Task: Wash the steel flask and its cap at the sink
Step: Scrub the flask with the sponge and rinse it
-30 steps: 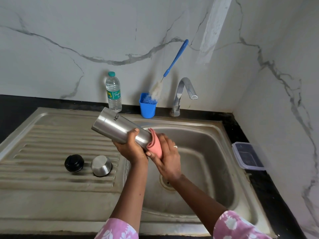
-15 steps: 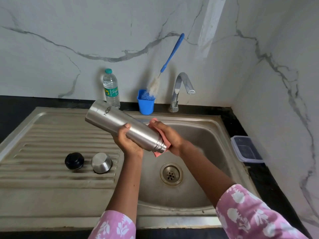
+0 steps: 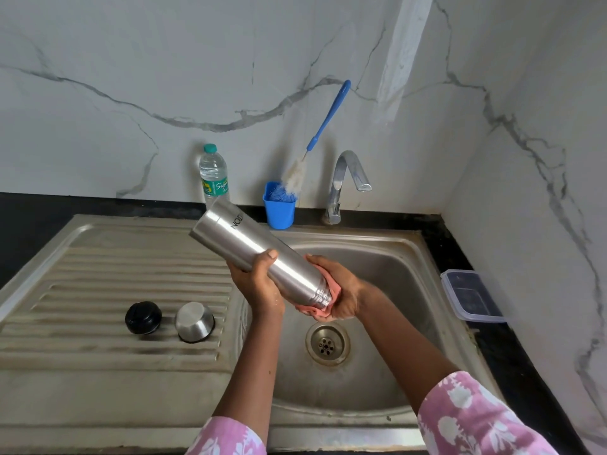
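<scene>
A steel flask (image 3: 249, 247) is held tilted over the sink basin (image 3: 394, 267), its open threaded mouth pointing down to the right. My left hand (image 3: 254, 280) grips its middle from below. My right hand (image 3: 338, 290) holds a pink cloth (image 3: 312, 308) wrapped against the flask's neck and mouth. On the ribbed drainboard (image 3: 98, 290) at the left stand a black inner cap (image 3: 143, 317) and a steel cup-shaped cap (image 3: 194, 321), side by side and apart from both hands.
The tap (image 3: 348, 182) stands behind the basin with no water running. A blue cup (image 3: 279, 208) holding a bottle brush (image 3: 323, 126) and a plastic water bottle (image 3: 213, 175) stand at the wall. A lidded plastic box (image 3: 471, 295) lies on the black counter at right. The drain (image 3: 326, 344) is uncovered.
My right hand with the pink cloth has shifted from over the flask's neck to beneath it. The flask has swung slightly to the right and more upright.
</scene>
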